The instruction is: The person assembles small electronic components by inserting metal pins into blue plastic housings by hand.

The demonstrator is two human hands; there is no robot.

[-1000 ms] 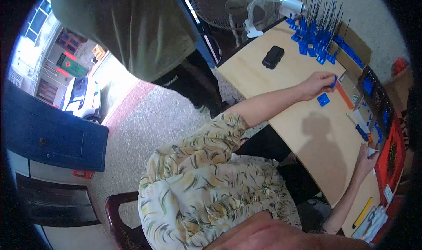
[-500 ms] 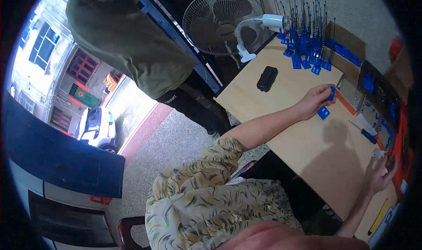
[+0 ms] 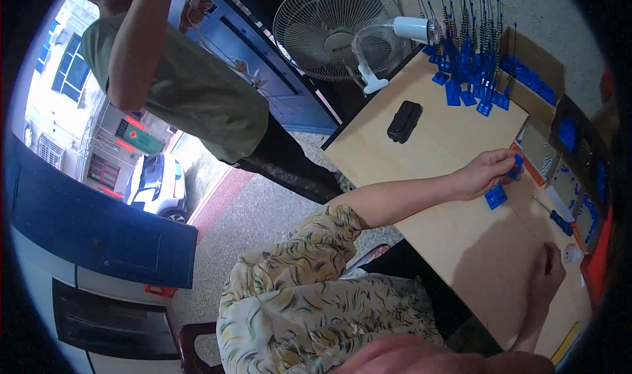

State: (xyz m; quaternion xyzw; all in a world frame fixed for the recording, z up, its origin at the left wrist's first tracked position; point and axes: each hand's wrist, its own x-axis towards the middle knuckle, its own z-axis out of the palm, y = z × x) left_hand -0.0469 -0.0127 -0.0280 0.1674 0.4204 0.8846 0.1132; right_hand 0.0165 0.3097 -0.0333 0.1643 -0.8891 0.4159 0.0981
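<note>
At the frame's right, the table is showing smooth, matt pale wood. The small blue blocks are looking like glossy plastic (as is the black case). The fan is showing a thin metal wire grille.

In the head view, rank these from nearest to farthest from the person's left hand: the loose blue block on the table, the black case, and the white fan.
Measured from the left hand:
1. Loose blue block: on the wooden table, just beside the hand.
2. Black case: lying flat, further along the table.
3. White fan: standing on the floor beyond the table's far corner.
</note>
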